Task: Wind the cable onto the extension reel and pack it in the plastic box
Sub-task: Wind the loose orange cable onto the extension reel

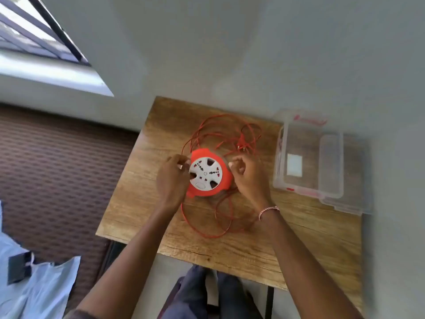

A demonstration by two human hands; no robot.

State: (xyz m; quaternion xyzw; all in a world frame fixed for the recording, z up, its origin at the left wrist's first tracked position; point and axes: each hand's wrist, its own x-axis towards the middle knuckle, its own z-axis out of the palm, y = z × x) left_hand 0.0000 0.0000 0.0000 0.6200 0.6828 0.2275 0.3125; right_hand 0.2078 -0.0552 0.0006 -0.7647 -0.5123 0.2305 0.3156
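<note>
Clear rectangular plastic box at 3 o'clock on the wooden table, open; inside only a white label shows; its clear lid lies just beside it, overlapping its right edge. Round orange extension reel with white socket face at table centre, thin orange cable looping loose at 12 and 6 o'clock. Left hand fingers curled on the reel's 9 o'clock rim; right hand clenched at 3 o'clock, contents unclear. Grey wall beyond; window at 10 o'clock.

You're in a home room, likely a bedroom: small wooden surface against a plain wall, barred window, brown woven floor mat, bedding at left
</note>
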